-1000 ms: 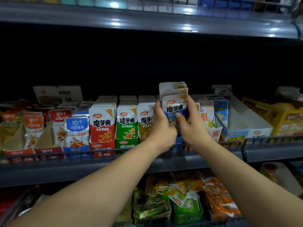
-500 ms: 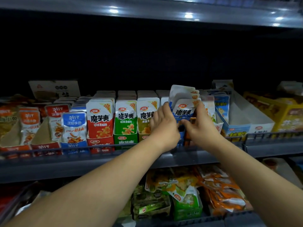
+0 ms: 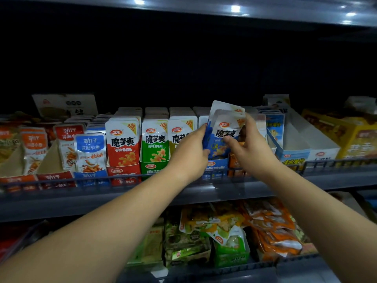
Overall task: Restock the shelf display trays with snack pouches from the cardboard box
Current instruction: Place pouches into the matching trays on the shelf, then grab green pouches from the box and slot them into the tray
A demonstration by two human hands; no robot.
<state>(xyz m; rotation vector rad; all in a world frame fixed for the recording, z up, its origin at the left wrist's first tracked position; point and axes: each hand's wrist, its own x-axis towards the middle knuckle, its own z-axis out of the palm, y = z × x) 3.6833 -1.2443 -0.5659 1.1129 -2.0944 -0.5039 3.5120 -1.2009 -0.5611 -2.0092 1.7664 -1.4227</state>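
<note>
A small stack of blue-and-white snack pouches (image 3: 224, 127) stands tilted in the blue display tray (image 3: 216, 165) on the middle shelf. My left hand (image 3: 190, 154) grips the stack's left edge. My right hand (image 3: 247, 148) holds its right side, thumb across the front pouch. Red (image 3: 123, 144), green (image 3: 155, 144) and yellow pouch rows (image 3: 181, 127) fill the trays to the left. The cardboard box is out of sight.
A wire rail (image 3: 326, 163) runs along the shelf front. A nearly empty blue-and-white tray (image 3: 295, 155) and yellow boxes (image 3: 355, 139) sit at right. Fish snack pouches (image 3: 90, 152) stand at left. Loose green and orange packs (image 3: 271, 227) fill the lower shelf. Another shelf (image 3: 265, 11) overhangs above.
The stack of blue pouches has gone down into the blue tray and tilted right. Both hands stayed on it, shifting slightly right.
</note>
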